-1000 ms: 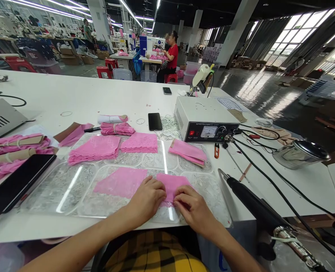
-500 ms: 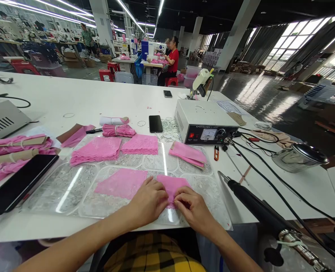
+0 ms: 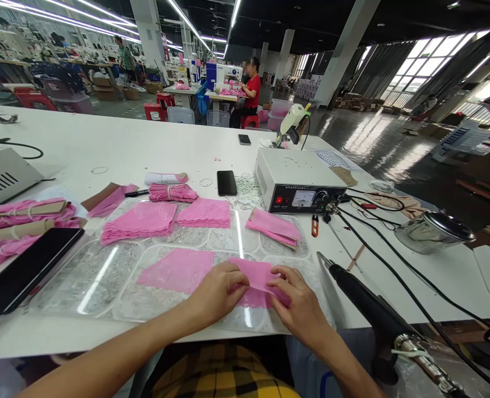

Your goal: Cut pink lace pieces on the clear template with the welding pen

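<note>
Near the table's front edge, my left hand (image 3: 219, 292) pinches the left side of a pink fabric piece (image 3: 256, 275). My right hand (image 3: 301, 303) grips the same piece by its right side, fingers curved over the edge and thumb below. Between the hands, a crease or folded edge runs across the cloth. To the left, another pink fabric piece (image 3: 177, 270) lies flat on a clear plastic sheet (image 3: 99, 276). Behind it sit two stacks of pink lace-edged pieces, a left stack (image 3: 139, 220) and a right stack (image 3: 204, 213). A folded pink piece (image 3: 273, 226) rests behind my right hand.
A control box (image 3: 300, 177) stands at the back right, with cables leading to a black handheld tool (image 3: 364, 298) on the right. Orange snips (image 3: 315, 225), a phone (image 3: 227, 183), a glass jar (image 3: 429, 235) and a large black device (image 3: 29, 271) lie around the work area.
My right hand has moved slightly right and its fingers have spread wider along the fabric. More of the piece shows between my hands, now with a crease across it.
</note>
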{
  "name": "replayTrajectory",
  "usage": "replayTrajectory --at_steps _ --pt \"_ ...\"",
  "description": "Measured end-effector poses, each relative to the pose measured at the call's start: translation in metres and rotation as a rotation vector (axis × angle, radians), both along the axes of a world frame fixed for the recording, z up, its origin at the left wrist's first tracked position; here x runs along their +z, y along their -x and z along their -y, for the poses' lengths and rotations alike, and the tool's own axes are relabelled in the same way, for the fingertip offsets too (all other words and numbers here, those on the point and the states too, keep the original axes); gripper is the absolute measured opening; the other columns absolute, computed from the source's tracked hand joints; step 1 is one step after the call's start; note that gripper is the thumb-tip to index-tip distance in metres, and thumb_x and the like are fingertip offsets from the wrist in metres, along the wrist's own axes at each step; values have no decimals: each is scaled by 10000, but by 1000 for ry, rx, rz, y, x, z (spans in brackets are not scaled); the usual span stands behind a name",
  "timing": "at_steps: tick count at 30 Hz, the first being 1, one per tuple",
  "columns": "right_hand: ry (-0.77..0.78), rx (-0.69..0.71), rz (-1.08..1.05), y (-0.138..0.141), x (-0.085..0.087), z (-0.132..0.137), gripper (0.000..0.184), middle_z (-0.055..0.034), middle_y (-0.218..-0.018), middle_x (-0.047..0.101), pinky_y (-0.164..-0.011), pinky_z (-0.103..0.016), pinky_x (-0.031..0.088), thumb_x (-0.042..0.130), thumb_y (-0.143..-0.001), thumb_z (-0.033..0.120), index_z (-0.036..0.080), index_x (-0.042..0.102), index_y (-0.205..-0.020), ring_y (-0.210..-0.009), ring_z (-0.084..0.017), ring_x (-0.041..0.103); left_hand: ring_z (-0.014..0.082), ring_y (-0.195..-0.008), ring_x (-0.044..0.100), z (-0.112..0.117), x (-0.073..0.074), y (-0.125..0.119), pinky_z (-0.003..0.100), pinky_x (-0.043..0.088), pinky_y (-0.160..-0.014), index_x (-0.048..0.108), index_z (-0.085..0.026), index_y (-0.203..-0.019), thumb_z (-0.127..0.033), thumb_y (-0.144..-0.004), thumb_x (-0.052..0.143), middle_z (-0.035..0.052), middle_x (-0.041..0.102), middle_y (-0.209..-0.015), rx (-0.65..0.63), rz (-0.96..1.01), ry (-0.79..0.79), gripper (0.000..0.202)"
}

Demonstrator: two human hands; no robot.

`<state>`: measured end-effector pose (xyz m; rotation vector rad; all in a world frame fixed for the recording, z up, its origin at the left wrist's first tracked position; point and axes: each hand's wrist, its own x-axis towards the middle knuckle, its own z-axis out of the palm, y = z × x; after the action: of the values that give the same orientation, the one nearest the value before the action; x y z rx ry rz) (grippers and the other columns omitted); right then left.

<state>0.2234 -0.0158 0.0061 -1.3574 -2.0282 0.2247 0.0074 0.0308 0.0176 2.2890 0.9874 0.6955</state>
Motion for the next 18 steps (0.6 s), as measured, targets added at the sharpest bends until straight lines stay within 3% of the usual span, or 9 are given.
replayTrajectory --at_steps 4,8,14,18 --pt "-3 -66 21 -12 -3 -4 295 -67 -998 655 -785 -372 571 505 -728 36 233 666 -878 -959 -223 639 153 -730 579 -1 1 4 243 443 -667 702 -184 -772 -140 -826 552 22 643 -747 4 81 163 166" --pt "-3 -87 -12 -4 6 -16 331 -63 -1022 649 -754 -334 569 478 -744 43 230 682 -924 -905 -196 658 151 -659 566 -4 2 4 246 438 -643 705 -173 -720 -244 -800 605 12 644 -680 15 192 393 146" --pt "-41 105 -42 48 29 -45 354 -57 -931 671 -730 -281 549 458 -743 15 208 690 -928 -829 -164 661 202 -708 668 -16 9 17 319 538 -700 673 -112 -805 -629 -849 507 95 695 -754 136 494 860 544" --pt "32 260 -60 97 35 -59 311 -49 -920 687 -702 -272 546 495 -763 44 217 693 -929 -778 -151 655 195 -626 666 -19 14 38 325 557 -658 633 -106 -769 -710 -854 443 103 671 -676 227 671 1068 639"
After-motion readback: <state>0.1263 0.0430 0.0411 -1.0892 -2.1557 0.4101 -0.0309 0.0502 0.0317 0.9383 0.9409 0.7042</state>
